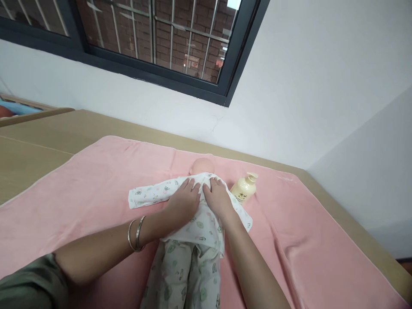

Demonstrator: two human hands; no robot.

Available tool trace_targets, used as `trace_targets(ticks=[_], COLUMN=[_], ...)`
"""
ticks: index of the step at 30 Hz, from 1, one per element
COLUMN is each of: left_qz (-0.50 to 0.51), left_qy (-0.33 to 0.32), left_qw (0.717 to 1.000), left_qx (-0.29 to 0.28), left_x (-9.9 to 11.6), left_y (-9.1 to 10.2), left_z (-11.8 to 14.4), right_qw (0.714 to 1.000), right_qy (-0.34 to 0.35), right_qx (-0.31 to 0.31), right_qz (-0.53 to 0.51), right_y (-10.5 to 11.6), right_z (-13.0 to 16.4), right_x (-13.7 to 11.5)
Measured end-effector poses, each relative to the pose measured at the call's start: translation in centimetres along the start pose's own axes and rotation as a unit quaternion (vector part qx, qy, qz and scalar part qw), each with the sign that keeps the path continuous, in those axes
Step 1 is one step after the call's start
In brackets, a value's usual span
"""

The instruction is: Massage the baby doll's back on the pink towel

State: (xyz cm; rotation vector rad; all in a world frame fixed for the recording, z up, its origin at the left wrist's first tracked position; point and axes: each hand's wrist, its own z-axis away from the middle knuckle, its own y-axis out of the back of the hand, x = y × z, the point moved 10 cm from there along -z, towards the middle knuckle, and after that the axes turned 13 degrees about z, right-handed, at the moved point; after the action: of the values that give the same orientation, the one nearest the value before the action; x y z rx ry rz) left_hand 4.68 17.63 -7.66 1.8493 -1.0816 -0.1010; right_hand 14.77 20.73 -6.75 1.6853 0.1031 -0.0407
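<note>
A baby doll (202, 165) lies on its back on a pink towel (96, 184), dressed in a white printed top (199, 225) and matching trousers (183, 274). My left hand (185, 199), with two bangles on the wrist, rests flat on the doll's chest at the left of the top's front. My right hand (219, 197) lies flat on the chest beside it, fingers near the neckline. Both hands press the fabric, and neither visibly grips anything. The doll's left sleeve (148, 195) stretches out flat to the left.
A cream pump bottle (244, 188) lies on the towel just right of the doll's shoulder. The towel covers a tan wooden surface (38, 146) against a white wall. A dark-framed barred window (154, 38) is above. A wooden rail (28, 113) shows at far left.
</note>
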Motion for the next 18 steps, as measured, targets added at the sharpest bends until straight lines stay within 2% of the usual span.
trace_targets(ticks=[3, 5, 8, 11, 13, 18], left_qz=[0.015, 0.029, 0.053, 0.057, 0.039, 0.012], left_qy=[-0.006, 0.014, 0.078, 0.095, 0.077, 0.012], left_qw=[1.000, 0.999, 0.995, 0.993, 0.996, 0.999], left_qx=[-0.007, -0.011, -0.017, -0.036, -0.038, -0.034], left_x=[0.0, -1.2, -3.9, -4.7, -3.9, -0.2], left_y=[-0.3, -0.3, -0.1, -0.1, 0.1, 0.2], left_z=[0.1, -0.4, -1.3, -1.8, -1.7, -0.7], right_qw=[0.999, 0.997, 0.992, 0.991, 0.995, 1.000], right_qy=[0.003, 0.019, 0.052, 0.052, 0.037, -0.005], right_qx=[0.030, 0.035, 0.043, 0.051, 0.044, 0.009], right_qz=[0.041, 0.071, 0.106, 0.110, 0.087, 0.024], right_y=[0.2, 0.1, -0.1, -0.1, 0.1, 0.4], right_z=[-0.1, 0.5, 2.0, 2.8, 2.5, 0.3], right_x=[-0.3, -1.5, -3.9, -4.7, -4.0, -0.3])
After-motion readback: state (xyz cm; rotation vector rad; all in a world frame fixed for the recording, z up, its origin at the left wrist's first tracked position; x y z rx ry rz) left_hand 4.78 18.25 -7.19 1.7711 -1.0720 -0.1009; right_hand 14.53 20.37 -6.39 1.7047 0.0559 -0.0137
